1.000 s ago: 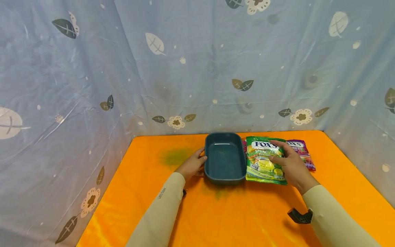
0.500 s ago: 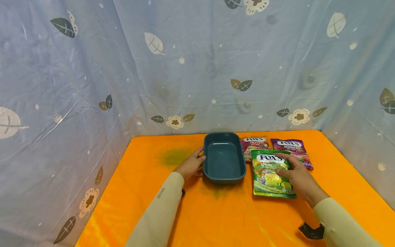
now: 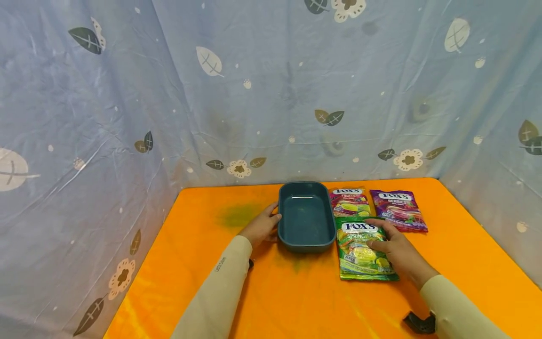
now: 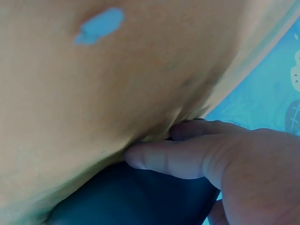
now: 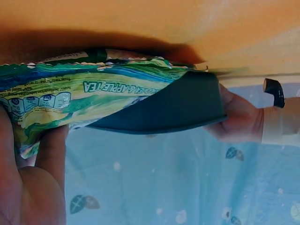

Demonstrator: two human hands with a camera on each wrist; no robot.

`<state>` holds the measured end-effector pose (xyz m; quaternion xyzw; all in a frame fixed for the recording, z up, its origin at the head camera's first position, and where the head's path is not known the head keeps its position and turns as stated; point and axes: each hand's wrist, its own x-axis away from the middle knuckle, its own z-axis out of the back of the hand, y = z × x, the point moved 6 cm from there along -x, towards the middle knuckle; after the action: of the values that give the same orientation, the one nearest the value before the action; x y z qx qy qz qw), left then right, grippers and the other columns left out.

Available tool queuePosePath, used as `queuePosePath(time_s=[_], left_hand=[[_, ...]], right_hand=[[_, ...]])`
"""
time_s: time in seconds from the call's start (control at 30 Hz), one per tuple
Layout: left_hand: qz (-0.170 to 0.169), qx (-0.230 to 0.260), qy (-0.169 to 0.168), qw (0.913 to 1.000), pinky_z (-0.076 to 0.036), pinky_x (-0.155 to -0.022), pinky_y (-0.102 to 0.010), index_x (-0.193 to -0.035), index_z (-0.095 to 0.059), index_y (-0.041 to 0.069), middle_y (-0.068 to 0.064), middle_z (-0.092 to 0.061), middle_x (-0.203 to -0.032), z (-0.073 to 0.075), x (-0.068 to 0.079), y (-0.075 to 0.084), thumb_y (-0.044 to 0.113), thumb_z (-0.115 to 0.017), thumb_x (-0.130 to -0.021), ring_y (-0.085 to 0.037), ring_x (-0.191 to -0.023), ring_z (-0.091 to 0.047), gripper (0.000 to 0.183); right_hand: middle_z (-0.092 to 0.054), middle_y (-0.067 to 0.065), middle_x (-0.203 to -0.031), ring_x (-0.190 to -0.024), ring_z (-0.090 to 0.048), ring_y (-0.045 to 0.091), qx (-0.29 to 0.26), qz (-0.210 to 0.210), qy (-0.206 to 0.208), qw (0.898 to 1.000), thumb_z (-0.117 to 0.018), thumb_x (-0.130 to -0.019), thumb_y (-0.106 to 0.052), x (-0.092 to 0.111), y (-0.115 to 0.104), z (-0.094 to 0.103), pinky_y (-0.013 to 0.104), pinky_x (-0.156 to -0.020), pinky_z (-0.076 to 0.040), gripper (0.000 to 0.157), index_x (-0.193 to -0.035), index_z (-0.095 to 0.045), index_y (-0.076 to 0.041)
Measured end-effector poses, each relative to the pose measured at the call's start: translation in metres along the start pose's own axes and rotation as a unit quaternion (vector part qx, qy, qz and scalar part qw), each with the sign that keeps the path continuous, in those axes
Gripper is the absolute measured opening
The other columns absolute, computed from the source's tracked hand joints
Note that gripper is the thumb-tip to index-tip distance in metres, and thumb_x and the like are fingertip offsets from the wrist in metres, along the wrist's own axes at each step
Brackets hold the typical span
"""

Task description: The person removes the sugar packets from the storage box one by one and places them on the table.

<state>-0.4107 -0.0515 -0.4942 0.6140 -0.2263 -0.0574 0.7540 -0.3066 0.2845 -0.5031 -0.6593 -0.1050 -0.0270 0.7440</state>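
Observation:
A dark teal rectangular dish [image 3: 306, 219] stands on the orange-covered table in the head view. Along its left side rests my left hand [image 3: 261, 226]; in the left wrist view its straight fingers [image 4: 173, 157] touch the dish. My right hand [image 3: 400, 249] grips a green Fox's Spring Tea candy bag [image 3: 360, 254] by its right edge, just right of the dish. In the right wrist view the thumb and fingers pinch the bag's edge, with the dish behind it. Whether the bag's underside touches the table cannot be told.
Behind the green bag lie a red Fox's Fruits candy bag [image 3: 349, 200], partly covered by it, and a purple Fox's Berries candy bag [image 3: 399, 209]. A blue patterned curtain [image 3: 271, 94] surrounds the orange table [image 3: 296, 301] at the back and sides.
My right hand has brought the green bag toward me, off the red and purple bags, then slightly left toward the dish. The left hand has stayed at the dish.

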Motion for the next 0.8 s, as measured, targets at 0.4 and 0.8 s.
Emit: queuePosePath(time_s=[0.4, 0.8], left_hand=[[0.004, 0.002, -0.003, 1.0000, -0.053, -0.075, -0.048, -0.154, -0.020, 0.030, -0.013, -0.039, -0.146, 0.0017, -0.0004, -0.0007, 0.028, -0.043, -0.104, -0.028, -0.119, -0.051, 0.055], [0.010, -0.003, 0.005, 0.9999, -0.054, -0.072, -0.043, -0.153, -0.022, 0.031, -0.010, -0.041, -0.143, 0.0024, -0.0022, -0.0020, 0.029, -0.044, -0.103, -0.026, -0.119, -0.051, 0.055]], right_hand=[[-0.038, 0.022, -0.132, -0.094, -0.061, 0.036, -0.017, -0.035, -0.009, 0.999, -0.060, -0.096, -0.017, -0.0055, 0.0056, -0.0060, 0.045, -0.079, -0.052, 0.062, -0.149, -0.029, -0.023], [-0.028, 0.023, -0.141, -0.107, -0.049, 0.036, 0.152, -0.028, 0.015, 0.988, -0.066, -0.090, -0.039, -0.0014, -0.0033, 0.0000, 0.049, -0.091, -0.043, 0.069, -0.147, -0.033, -0.018]])
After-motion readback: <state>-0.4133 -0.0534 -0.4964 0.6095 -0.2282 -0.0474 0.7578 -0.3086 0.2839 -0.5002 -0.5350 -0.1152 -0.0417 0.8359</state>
